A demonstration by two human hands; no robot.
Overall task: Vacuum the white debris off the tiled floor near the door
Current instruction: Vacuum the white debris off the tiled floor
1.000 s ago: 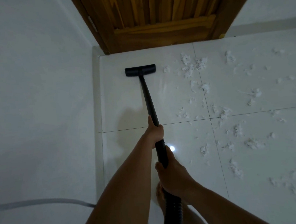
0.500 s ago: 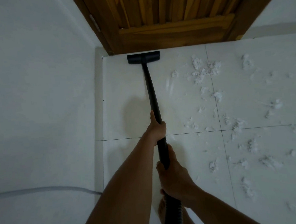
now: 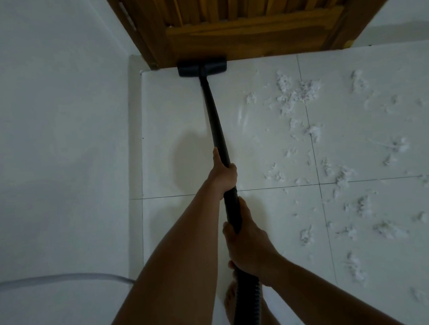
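Head view, and the white debris (image 3: pixel 295 93) lies in fluffy torn clumps and thin wisps across the right-hand tiles of the glossy tiled floor (image 3: pixel 180 129), from close to the door all the way back beside the person. The black vacuum floor head (image 3: pixel 202 67), a flat wide bar, sits well left of that mess, butted against the foot of the wooden door (image 3: pixel 249 28) near the corner. From it the rigid black wand (image 3: pixel 215 121) slants back to the left hand (image 3: pixel 223 175), fingers (image 3: pixel 232 168) wrapped round the tube. Just behind, the right hand (image 3: pixel 249 243) grips where smooth wand meets ribbed hose (image 3: pixel 246 307). I'd call this a stroke at full reach along the lane by the wall, with most of the job ahead. Next comes a draw back and a shift right onto the nearest clump, head kept flat so the light fluff gets sucked up, not shoved about. Warm slatted timber ahead, plain pale wall (image 3: pixel 53 122) on the left, a grey cable (image 3: pixel 64 277) curving in low, a bare foot (image 3: pixel 231 303) under the hose.
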